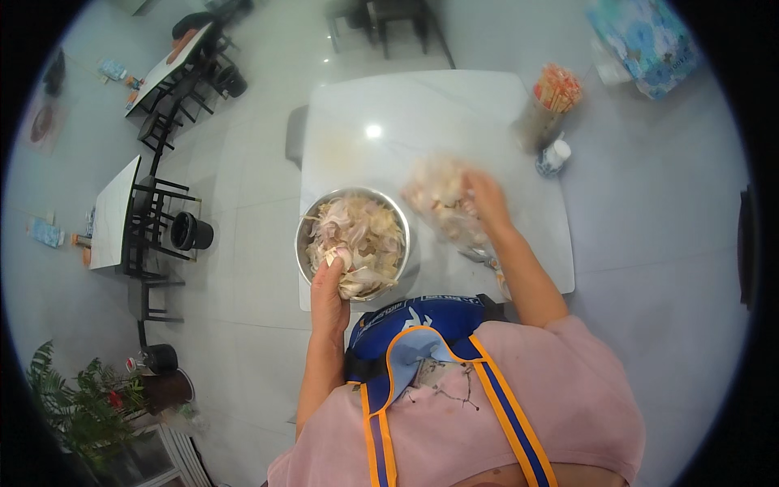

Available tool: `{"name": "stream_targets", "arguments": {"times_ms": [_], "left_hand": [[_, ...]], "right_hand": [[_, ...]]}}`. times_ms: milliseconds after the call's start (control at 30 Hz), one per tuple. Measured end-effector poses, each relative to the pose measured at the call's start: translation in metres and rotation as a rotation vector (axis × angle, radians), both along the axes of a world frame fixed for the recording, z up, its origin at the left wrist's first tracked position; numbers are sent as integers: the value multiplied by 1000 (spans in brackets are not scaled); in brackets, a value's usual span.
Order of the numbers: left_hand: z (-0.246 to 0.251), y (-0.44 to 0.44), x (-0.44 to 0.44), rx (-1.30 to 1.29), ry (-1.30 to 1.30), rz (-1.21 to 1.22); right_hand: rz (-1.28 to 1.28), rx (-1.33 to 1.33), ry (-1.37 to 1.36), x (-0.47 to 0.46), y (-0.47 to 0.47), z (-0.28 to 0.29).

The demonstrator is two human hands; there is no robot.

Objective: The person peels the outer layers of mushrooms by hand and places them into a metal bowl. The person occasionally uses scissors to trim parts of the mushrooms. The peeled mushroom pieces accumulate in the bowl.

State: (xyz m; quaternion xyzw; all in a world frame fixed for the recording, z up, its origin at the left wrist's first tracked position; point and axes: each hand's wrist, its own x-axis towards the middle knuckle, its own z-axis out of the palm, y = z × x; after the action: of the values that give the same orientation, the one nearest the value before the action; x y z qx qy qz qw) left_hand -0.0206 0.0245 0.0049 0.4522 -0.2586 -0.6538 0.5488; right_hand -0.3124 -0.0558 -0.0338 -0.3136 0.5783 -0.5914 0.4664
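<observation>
My left hand (330, 298) is closed around garlic (345, 283) with loose papery skin, over the near edge of a round metal bowl (403, 226). Garlic skins (359, 228) fill the bowl. To its right, a clear plastic bag of garlic (447, 195) lies on the white table, blurred. My right hand (487, 198) is at the right side of this bag, its fingers bent among the garlic; motion blur hides whether they grip any. Scissors (484, 260) lie partly under the near end of the bag, beside my right forearm.
On the table's (341, 103) right side stand a holder of wrapped chopsticks (541, 115) and a small white and blue container (554, 157). A floral tissue pack (645, 49) is at upper right. Other tables, stools and a black bin (192, 231) are to the left; a person sits farther off.
</observation>
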Motion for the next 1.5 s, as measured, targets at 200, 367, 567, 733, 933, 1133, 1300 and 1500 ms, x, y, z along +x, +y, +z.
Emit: {"name": "stream_targets", "arguments": {"times_ms": [200,367,567,733,933,1133,1300,1500], "left_hand": [[4,-2,0,42,16,-12],[3,-1,1,66,-19,-58],[6,0,1,64,-38,-103],[6,-1,0,90,-125,-75],[22,-2,-4,91,-135,-102],[39,6,-3,48,-298,-153],[39,13,-2,-7,-322,-166],[37,16,-2,10,-390,-212]], "right_hand": [[-20,-59,66,-21,-8,18],[65,-173,294,-16,3,17],[80,106,630,-61,55,16],[575,481,1323,-73,137,-28],[650,384,1412,-79,157,-51],[816,540,903,-97,157,-32],[827,563,130,-79,153,13],[982,73,582,-9,105,61]]}}
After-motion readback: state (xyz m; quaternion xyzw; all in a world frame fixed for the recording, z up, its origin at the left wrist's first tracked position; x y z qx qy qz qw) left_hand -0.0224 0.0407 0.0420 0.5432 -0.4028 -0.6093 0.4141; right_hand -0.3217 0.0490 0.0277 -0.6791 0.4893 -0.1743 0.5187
